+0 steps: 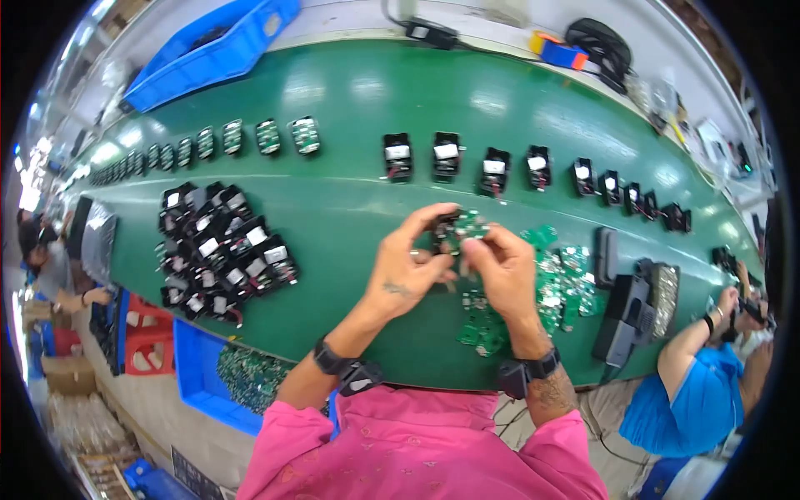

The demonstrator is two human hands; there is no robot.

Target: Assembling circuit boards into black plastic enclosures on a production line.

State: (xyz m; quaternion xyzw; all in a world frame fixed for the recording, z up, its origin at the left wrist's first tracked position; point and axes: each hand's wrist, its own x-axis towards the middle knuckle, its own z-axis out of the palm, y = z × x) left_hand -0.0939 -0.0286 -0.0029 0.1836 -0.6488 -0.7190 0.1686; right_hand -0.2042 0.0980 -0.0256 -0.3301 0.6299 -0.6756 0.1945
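Pink sleeves (417,442) fill the bottom of my view, black wrist straps on both forearms. Up over the green desk (350,217), both hands meet. Left hand (408,267) has its grip closed on a small black part with a green circuit board (458,227), thumb and fingers pinching from the left. Right hand (500,271) pinches the same piece from the right, fingers curled tight. Just beneath and right lies a heap of green boards (558,283). Left of me, a pile of black housings (221,250); farther back, a row of black units (492,171). Blue bin (196,375) sits below the desk edge.
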